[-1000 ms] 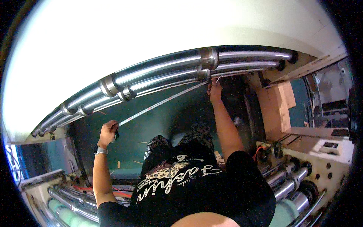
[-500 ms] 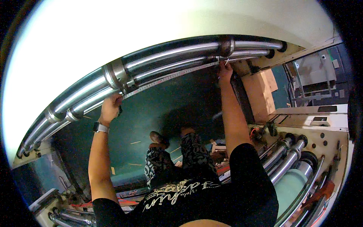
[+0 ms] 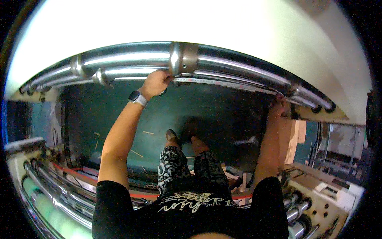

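A pale tape measure (image 3: 217, 83) is stretched along the lower edge of the chrome shafts (image 3: 127, 57). My left hand (image 3: 158, 82) has its fingers closed on the tape beside a metal collar (image 3: 183, 59) on the shafts. Further right, my right hand (image 3: 280, 106) is dim and smeared, its fingers closed at the tape's other end. It is near another collar (image 3: 295, 89), close to the shafts' right ends. What the left palm covers is hidden. A watch (image 3: 137, 98) is on my left wrist.
Above the shafts rises a large white machine panel (image 3: 199, 22). My feet stand on a green floor (image 3: 119, 123) with thin scraps. Behind me are more rollers (image 3: 59, 207) and a machine frame (image 3: 318, 215). Cardboard (image 3: 296, 133) stands at right.
The view has swung left, so shafts and hands appear further right. Both hands stay at their collars, with the tape still stretched between them.
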A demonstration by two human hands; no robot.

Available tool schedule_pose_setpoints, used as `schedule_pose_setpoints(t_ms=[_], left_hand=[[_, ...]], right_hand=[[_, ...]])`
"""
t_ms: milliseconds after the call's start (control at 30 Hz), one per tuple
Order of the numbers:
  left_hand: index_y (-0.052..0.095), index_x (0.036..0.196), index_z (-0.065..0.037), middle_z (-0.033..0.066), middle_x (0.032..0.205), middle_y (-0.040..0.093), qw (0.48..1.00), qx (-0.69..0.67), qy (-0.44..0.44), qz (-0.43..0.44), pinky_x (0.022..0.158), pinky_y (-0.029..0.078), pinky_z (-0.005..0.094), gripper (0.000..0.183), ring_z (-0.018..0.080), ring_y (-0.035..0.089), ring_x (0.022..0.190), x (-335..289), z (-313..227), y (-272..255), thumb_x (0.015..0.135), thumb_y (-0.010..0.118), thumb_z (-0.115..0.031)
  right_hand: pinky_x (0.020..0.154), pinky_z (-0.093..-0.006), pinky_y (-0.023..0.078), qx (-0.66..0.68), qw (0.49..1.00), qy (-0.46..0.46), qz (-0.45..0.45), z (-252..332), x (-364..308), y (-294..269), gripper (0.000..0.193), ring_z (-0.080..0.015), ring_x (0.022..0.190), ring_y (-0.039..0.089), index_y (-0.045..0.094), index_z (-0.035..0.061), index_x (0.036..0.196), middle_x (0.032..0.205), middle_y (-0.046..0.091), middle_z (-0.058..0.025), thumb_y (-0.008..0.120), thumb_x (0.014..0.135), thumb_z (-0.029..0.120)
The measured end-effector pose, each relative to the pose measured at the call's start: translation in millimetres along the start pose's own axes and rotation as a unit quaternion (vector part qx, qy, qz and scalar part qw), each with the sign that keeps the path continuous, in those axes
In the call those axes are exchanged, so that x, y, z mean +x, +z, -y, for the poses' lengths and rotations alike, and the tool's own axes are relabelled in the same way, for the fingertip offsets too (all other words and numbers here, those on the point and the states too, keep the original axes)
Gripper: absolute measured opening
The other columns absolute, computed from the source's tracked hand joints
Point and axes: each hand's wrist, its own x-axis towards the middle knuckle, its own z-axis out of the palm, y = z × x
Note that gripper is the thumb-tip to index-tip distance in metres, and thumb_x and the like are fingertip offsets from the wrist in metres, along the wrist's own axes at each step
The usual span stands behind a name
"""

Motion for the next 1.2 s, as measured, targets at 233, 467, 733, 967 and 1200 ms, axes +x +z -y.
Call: schedule_pose_setpoints(t_ms=[233,467,733,967,1200], left_hand=[[0.062,0.087,-0.013,0.0153,0.082,0.059,0.995,0.032,-0.077,0.049,0.066,0.045,0.0413,0.019,0.0323,0.057,0.077,19,10,-9,0.076,0.051,-0.023],[0.062,0.088,-0.009,0.0175,0.084,0.059,0.997,0.009,-0.073,0.028,0.072,0.044,0.0412,0.023,0.0339,0.057,0.08,9,26,-13,0.075,0.053,-0.025],[0.063,0.088,-0.011,0.0158,0.086,0.06,0.997,0.016,-0.066,0.043,0.072,0.045,0.0395,0.022,0.0315,0.057,0.082,19,33,-1,0.073,0.052,-0.022],[0.059,0.089,0.0,0.0176,0.08,0.061,0.999,-0.033,-0.037,-0.009,0.064,0.044,0.0368,0.018,0.0309,0.058,0.072,17,35,0,0.076,0.055,-0.012],[0.056,0.088,0.003,0.0103,0.063,0.056,0.985,-0.168,-0.043,-0.018,0.053,0.041,0.0312,0.015,0.0166,0.051,0.056,16,24,-8,0.078,0.056,-0.008]], right_hand=[[0.042,-0.0221,0.039,0.009,1.0,-0.005,0.021,-34,24,-29,0.008,-0.0087,0.05,0.043,0.048,0.0114,0.086,0.065,0.047,0.0008,0.053,0.081,0.007],[0.046,-0.0274,0.045,0.075,0.984,0.109,0.122,38,-44,50,0.011,-0.0138,0.067,0.054,0.048,0.012,0.091,0.077,0.054,-0.0042,0.055,0.082,0.015],[0.048,-0.0246,0.042,0.062,0.985,0.155,-0.039,34,-33,47,0.016,-0.0158,0.068,0.053,0.052,0.0068,0.096,0.086,0.057,-0.0055,0.052,0.084,0.018],[0.044,-0.025,0.035,0.025,0.981,0.189,0.028,-15,-26,13,0.03,-0.0156,0.056,0.045,0.048,0.0141,0.092,0.069,0.048,-0.0014,0.059,0.078,0.038],[0.038,-0.0244,0.025,0.182,0.938,0.292,-0.033,-15,-49,64,0.032,-0.0113,0.046,0.037,0.048,0.0143,0.079,0.057,0.041,0.0018,0.051,0.08,0.046]])
